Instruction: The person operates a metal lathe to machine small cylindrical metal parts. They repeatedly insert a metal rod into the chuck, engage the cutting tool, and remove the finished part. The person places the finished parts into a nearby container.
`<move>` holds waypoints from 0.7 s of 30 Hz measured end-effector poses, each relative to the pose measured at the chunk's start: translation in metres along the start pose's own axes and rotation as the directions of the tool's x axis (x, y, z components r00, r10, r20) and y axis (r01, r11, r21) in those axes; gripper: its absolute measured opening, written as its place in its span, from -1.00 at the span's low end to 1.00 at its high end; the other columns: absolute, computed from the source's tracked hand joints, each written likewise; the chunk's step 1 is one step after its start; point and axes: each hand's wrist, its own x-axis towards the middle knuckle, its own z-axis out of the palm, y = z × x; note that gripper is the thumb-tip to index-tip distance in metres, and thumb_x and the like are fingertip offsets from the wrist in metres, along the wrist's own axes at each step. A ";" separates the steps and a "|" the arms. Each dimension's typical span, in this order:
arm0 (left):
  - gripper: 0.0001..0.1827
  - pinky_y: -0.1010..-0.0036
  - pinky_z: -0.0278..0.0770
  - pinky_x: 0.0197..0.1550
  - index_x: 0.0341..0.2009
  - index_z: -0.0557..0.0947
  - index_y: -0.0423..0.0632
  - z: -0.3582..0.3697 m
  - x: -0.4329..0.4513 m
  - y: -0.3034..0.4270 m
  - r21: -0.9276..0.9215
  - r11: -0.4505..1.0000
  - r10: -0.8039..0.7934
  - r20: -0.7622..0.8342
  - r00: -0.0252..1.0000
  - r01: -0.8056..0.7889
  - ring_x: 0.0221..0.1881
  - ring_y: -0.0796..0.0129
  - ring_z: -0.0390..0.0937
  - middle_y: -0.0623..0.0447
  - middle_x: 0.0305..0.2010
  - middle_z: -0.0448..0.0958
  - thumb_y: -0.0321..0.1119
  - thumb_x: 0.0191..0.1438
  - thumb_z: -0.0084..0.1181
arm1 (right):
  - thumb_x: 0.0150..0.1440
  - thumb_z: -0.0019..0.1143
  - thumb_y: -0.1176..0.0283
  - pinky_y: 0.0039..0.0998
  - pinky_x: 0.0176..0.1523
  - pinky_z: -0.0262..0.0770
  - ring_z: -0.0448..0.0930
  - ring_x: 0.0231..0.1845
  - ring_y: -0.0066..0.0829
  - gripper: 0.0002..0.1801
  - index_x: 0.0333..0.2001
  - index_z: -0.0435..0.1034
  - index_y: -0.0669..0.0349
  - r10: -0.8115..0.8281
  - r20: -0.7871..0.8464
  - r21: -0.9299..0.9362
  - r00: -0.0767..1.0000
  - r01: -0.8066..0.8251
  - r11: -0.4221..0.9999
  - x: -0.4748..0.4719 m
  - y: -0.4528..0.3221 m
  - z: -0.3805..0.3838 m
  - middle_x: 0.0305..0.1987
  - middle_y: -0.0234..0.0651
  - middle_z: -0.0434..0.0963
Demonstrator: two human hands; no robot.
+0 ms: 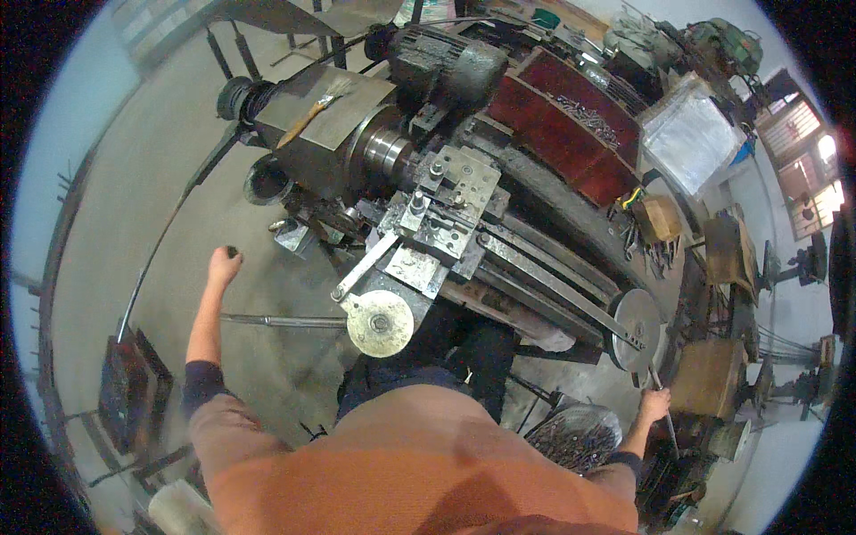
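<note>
On the right, my right hand [655, 404] is wrapped around a metal lever rod [671, 431]. The rod runs up to a round metal disc [632, 328], which a flat steel link bar [555, 284] joins to the tool slide [461, 190] of a lathe. My left hand [226, 265] is curled up over the floor at the left; a small dark spot shows at its top, too small to identify. Behind my left forearm, a second lever rod [294, 322] reaches to a pale round disc [380, 324]. The lathe's steel chuck [388, 152] faces the slide.
A paintbrush [314, 114] lies on the headstock cover [354, 124]. Behind the bed stands a red metal tray [568, 140] holding small metal parts [588, 119]. Hand tools [632, 237] lie at right. Near my right arm is a container of many small parts [578, 435].
</note>
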 end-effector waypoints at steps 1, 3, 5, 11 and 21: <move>-0.68 0.23 0.42 -0.19 -0.34 0.56 -0.21 0.012 0.018 0.018 0.065 0.997 0.050 0.034 0.998 -0.052 -0.25 -0.01 0.49 -0.21 -0.34 0.52 -0.25 -0.19 0.06 | -0.09 -0.04 0.22 -0.12 -0.01 0.32 0.36 0.04 -0.12 -0.48 -0.03 0.28 0.22 -0.028 -0.086 0.019 0.996 0.030 0.999 -0.011 0.003 0.004 0.02 -0.15 0.37; -0.67 0.23 0.43 -0.19 -0.31 0.54 -0.18 0.033 0.028 0.046 0.186 0.970 0.150 0.048 0.988 -0.156 -0.25 0.01 0.49 -0.21 -0.34 0.51 -0.23 -0.17 0.05 | -0.26 0.14 0.31 -0.22 0.06 0.27 0.32 0.06 -0.07 -0.31 0.03 0.22 0.28 -0.071 -0.182 0.213 0.981 0.110 0.971 -0.052 -0.017 -0.021 0.05 -0.06 0.33; -0.67 0.22 0.43 -0.20 -0.31 0.52 -0.17 0.049 0.039 0.063 0.298 0.914 0.285 0.011 0.959 -0.275 -0.26 0.01 0.49 -0.20 -0.35 0.51 -0.20 -0.13 0.05 | -0.26 0.13 0.30 -0.25 0.04 0.28 0.35 0.02 -0.06 -0.31 0.02 0.24 0.29 -0.119 0.000 0.606 0.993 0.095 0.790 -0.089 -0.031 -0.033 0.02 0.00 0.33; -0.65 0.23 0.43 -0.19 -0.38 0.54 -0.13 0.094 0.069 0.082 0.354 0.892 0.257 0.118 0.959 -0.282 -0.28 0.00 0.49 -0.19 -0.37 0.52 -0.08 -0.06 0.01 | -0.30 0.07 0.31 -0.25 -0.16 0.39 0.51 -0.25 -0.04 -0.57 -0.31 0.46 0.35 -0.225 0.193 0.514 0.955 0.097 0.853 -0.155 -0.054 -0.050 -0.37 0.04 0.51; -0.72 0.18 0.43 -0.20 -0.31 0.44 -0.16 0.127 0.071 0.081 0.303 0.918 0.204 0.189 0.961 -0.254 -0.25 -0.01 0.49 -0.19 -0.33 0.52 -0.24 -0.07 -0.03 | -0.32 0.14 0.39 -0.33 -0.12 0.41 0.53 -0.26 -0.13 -0.61 -0.32 0.48 0.32 -0.268 0.053 0.680 0.962 0.161 0.715 -0.101 -0.086 -0.118 -0.33 0.00 0.52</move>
